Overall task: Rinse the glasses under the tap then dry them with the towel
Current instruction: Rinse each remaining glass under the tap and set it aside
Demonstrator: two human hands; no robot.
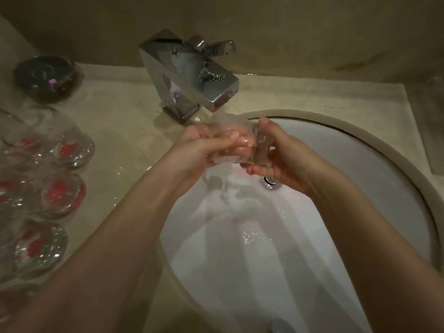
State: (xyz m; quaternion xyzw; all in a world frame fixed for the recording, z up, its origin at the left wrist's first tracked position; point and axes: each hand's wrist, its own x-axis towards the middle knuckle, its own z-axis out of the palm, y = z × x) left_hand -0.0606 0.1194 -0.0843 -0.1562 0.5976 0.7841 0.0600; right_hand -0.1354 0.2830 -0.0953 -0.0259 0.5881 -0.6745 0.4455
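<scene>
Your two hands meet over the far-left part of the white oval porcelain basin (360, 164), directly under the spout of the angular chrome tap (192, 75). Between them lies one clear, thick-based drinking glass (242, 145), on its side, long axis running left to right, heavy base toward your right.

Right hand (283, 159): the grip is closed round the base end, thumb on top, fingers curled beneath.

Left hand (204, 147): thumb lies along the outside of the wall; fingers appear to reach in through the mouth, showing pink through the glass. So this grip pinches the rim end. Exact finger positions are blurred by water.

Water sheets off the spout onto the glass and spills into the basin near the metal drain (271, 182).

Judgement: rinsing stage, with this glass mid-rinse. The coming turn hinges on that sideways axis: the right hand, at the base, is better placed to roll or tip it.

Materials: the glass is wet, smooth and likely slippery; the beige stone desk (125, 121) is hard and wet along its left side.

A cluster of clear tumblers with red marks at their bases (62, 150) lies along the desk's left edge. A dark round glass bowl (45, 78) sits at the far-left corner. No towel is in view.
</scene>
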